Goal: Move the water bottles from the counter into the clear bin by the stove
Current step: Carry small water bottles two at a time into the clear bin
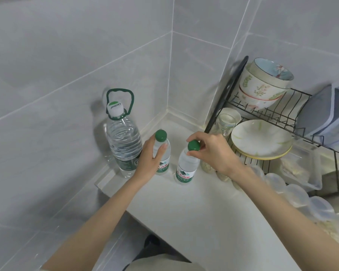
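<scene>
Two small water bottles with green caps stand upright on the white counter (194, 208) near the wall corner. My left hand (150, 159) wraps around the left small bottle (163, 153) at its body. My right hand (211, 151) pinches the green cap of the right small bottle (186, 169) from above. A large water bottle (123, 141) with a green carry handle stands upright to the left of them, against the tiled wall, touched by neither hand. The clear bin and the stove are out of view.
A black wire dish rack (294, 106) at the right holds stacked bowls (262, 85), a plate (260, 139) and a glass (226, 122). Clear plastic containers (301, 194) lie along the counter's right edge. The counter's left edge drops off beside the large bottle.
</scene>
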